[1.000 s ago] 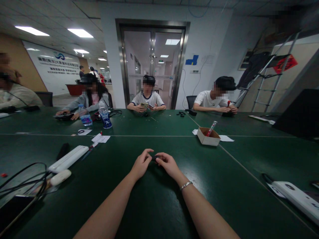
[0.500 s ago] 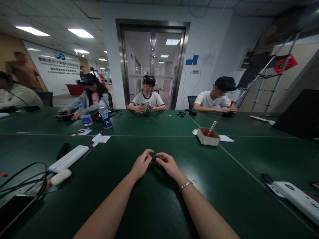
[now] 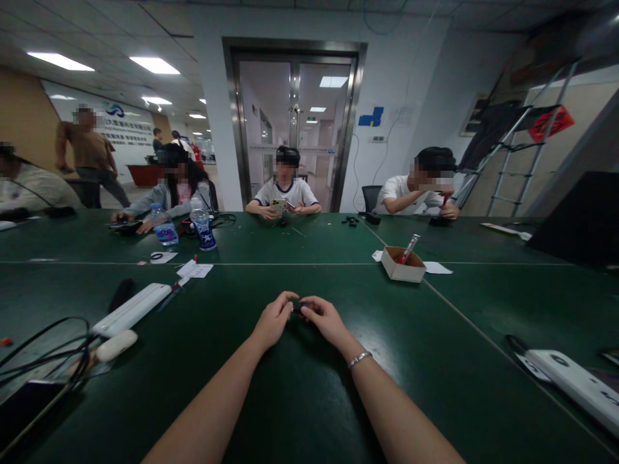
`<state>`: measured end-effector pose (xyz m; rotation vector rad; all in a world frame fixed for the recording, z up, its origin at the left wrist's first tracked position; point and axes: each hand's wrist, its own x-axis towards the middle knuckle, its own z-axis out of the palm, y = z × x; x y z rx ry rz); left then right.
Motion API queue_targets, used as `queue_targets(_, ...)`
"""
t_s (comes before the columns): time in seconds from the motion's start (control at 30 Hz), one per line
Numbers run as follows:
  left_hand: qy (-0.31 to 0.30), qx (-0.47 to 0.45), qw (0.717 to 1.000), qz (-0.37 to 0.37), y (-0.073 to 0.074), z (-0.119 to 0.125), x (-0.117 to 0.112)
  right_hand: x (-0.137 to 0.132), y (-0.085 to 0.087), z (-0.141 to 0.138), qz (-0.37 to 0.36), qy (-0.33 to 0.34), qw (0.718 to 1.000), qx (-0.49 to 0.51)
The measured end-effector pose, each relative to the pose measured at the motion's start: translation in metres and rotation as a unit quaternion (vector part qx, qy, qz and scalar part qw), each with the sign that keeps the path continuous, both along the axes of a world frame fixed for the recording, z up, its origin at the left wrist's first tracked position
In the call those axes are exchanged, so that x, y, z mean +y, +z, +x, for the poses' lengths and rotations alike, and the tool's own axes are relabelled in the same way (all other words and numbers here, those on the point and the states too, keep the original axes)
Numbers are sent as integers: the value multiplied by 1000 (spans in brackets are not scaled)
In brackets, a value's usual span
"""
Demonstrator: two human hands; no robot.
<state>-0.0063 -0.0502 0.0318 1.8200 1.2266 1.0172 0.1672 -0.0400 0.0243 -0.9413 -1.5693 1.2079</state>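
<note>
Both my hands rest on the dark green table (image 3: 300, 399) in front of me, fingertips meeting. My left hand (image 3: 273, 320) and my right hand (image 3: 325, 319) pinch a small dark object (image 3: 297, 307) between them; it is too small to name. A silver bracelet (image 3: 360, 359) sits on my right wrist. Both hands have the fingers curled closed.
A small cardboard box (image 3: 402, 265) with a red-tipped tube stands ahead right. White power strips lie at left (image 3: 131, 309) and right (image 3: 575, 382), with black cables (image 3: 43, 351) at left. Two water bottles (image 3: 203, 224) stand further back. Several people sit around the table; one walks at far left.
My hands have stayed in place, pinching the same small object. A person at the far left has walked rightwards behind the seated people.
</note>
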Motion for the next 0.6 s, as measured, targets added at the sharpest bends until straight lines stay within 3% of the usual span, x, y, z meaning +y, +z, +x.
queue_targets(0.6,2,33,999,9,6,1,-3,-2,4,1,6,2,1000,-6)
